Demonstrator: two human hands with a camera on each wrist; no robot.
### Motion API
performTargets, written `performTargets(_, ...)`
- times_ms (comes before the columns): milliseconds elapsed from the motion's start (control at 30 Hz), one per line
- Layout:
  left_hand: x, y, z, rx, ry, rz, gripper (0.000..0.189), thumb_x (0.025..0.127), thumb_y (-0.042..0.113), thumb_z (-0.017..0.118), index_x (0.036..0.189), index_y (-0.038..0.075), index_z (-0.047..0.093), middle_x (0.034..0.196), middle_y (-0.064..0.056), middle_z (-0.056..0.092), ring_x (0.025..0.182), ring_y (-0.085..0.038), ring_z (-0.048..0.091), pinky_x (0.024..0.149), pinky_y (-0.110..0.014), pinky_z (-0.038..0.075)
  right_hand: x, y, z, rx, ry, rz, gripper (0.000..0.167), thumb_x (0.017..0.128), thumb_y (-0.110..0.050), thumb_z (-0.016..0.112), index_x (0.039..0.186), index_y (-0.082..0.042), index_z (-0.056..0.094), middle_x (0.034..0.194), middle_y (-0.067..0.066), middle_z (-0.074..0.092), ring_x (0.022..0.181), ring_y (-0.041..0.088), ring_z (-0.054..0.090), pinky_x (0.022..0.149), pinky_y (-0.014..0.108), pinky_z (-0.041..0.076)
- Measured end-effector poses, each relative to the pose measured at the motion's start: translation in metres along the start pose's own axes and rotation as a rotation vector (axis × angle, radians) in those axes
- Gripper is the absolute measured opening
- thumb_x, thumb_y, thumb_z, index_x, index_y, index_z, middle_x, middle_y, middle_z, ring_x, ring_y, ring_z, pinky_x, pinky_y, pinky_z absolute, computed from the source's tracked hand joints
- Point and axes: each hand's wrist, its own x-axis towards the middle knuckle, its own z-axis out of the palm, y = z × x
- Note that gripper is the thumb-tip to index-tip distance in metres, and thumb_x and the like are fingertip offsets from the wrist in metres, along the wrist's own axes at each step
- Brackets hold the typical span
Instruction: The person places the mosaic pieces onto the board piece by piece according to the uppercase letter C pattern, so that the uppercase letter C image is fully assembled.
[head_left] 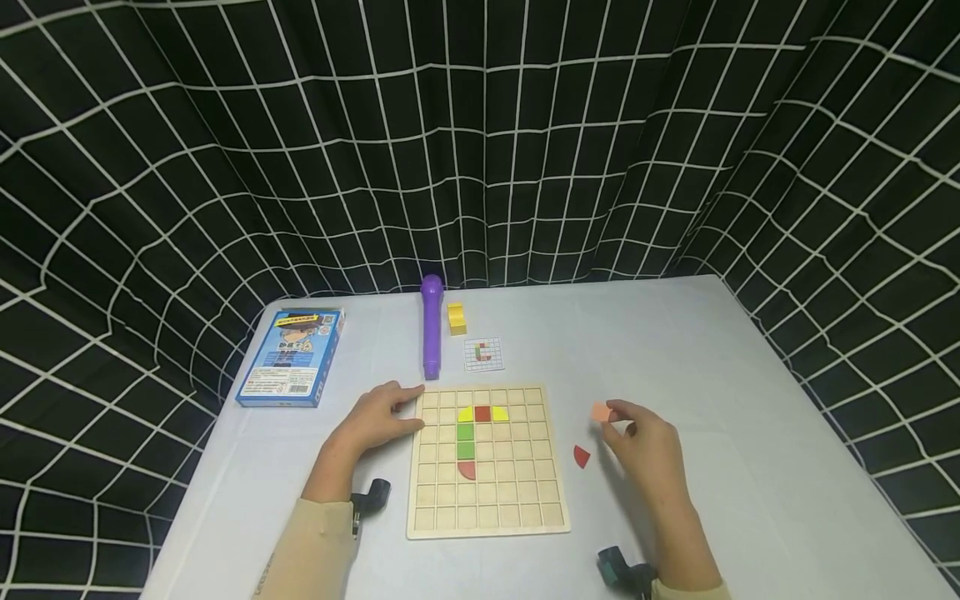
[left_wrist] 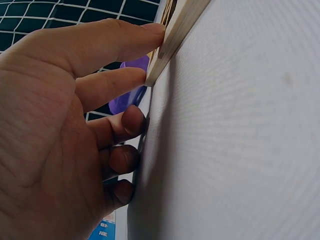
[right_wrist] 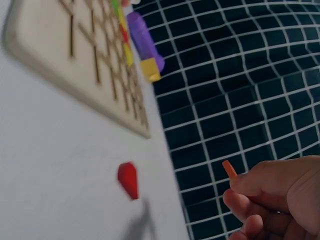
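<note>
On the pale wooden grid board (head_left: pixel 517 493) lie two yellow quarter-round tiles (head_left: pixel 466 414), a red square tile (head_left: pixel 482 414) between them, two green square tiles (head_left: pixel 466 450) and a pinkish-red quarter-round tile (head_left: pixel 467 471). My left hand (head_left: pixel 375 418) touches the board's left edge with thumb and forefinger, the other fingers loosely bent in the left wrist view. To the board's right, my right hand (head_left: pixel 647 446) pinches an orange square tile (head_left: pixel 601 412) between thumb and forefinger, held above the table. A loose red quarter-round tile (head_left: pixel 581 456) lies between board and right hand.
Behind the board lies a small pattern card (head_left: pixel 483 354). A purple microphone-shaped object (head_left: pixel 431 329) and a yellow block (head_left: pixel 457 319) are near the table's far edge. A blue box (head_left: pixel 291 358) lies at the left. Black gridded cloth (head_left: pixel 480 150) hangs around the table.
</note>
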Motion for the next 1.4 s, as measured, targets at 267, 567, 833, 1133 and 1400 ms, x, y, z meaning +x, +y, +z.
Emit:
performTargets(267, 0.0, 0.0, 0.0, 0.001, -0.002, -0.004, 0.068, 0.084, 0.039, 0.082, 0.146, 0.024, 0.06, 0.089, 0.001, 0.051, 0.082, -0.017, 0.046, 0.074, -0.037, 0.039, -0.001, -0.025, -0.008, 0.025, -0.019, -0.062, 0.032, 0.086, -0.004, 0.07, 0.117, -0.003, 0.075, 0.092, 0.006, 0.071, 0.061, 0.016, 0.04, 0.051, 0.028, 0.032)
performTargets(567, 0.0, 0.0, 0.0, 0.005, 0.002, -0.001, 0.067, 0.084, 0.039, 0.082, 0.146, 0.023, 0.061, 0.089, 0.002, 0.051, 0.083, -0.017, 0.046, 0.075, -0.038, 0.039, -0.005, -0.047, -0.003, 0.062, -0.055, -0.157, 0.031, 0.084, -0.001, 0.075, 0.115, -0.006, 0.077, 0.089, -0.001, 0.068, 0.06, 0.014, 0.041, 0.051, 0.027, 0.033)
performTargets(833, -0.001, 0.001, -0.001, -0.002, 0.003, -0.015, 0.068, 0.084, 0.039, 0.082, 0.147, 0.023, 0.06, 0.089, 0.001, 0.051, 0.082, -0.017, 0.047, 0.072, -0.037, 0.04, -0.01, -0.06, 0.01, 0.113, -0.112, -0.284, 0.03, 0.082, -0.002, 0.081, 0.111, -0.008, 0.078, 0.087, -0.009, 0.067, 0.06, 0.009, 0.039, 0.052, 0.025, 0.035)
performTargets(1133, -0.003, 0.005, -0.003, -0.022, 0.003, -0.001, 0.068, 0.084, 0.037, 0.083, 0.146, 0.021, 0.06, 0.088, 0.0, 0.051, 0.08, -0.017, 0.046, 0.072, -0.037, 0.04, -0.016, -0.068, 0.029, 0.151, -0.193, -0.365, 0.028, 0.08, -0.003, 0.085, 0.107, -0.007, 0.078, 0.085, -0.015, 0.064, 0.058, 0.003, 0.036, 0.054, 0.025, 0.036)
performTargets(1400, -0.002, 0.005, -0.003, -0.016, 0.001, -0.016, 0.068, 0.084, 0.038, 0.082, 0.147, 0.022, 0.06, 0.09, 0.0, 0.051, 0.082, -0.017, 0.046, 0.073, -0.037, 0.04, -0.023, -0.071, 0.049, 0.141, -0.324, -0.369, 0.026, 0.082, -0.006, 0.084, 0.107, -0.011, 0.079, 0.089, -0.011, 0.066, 0.061, 0.005, 0.041, 0.058, 0.026, 0.041)
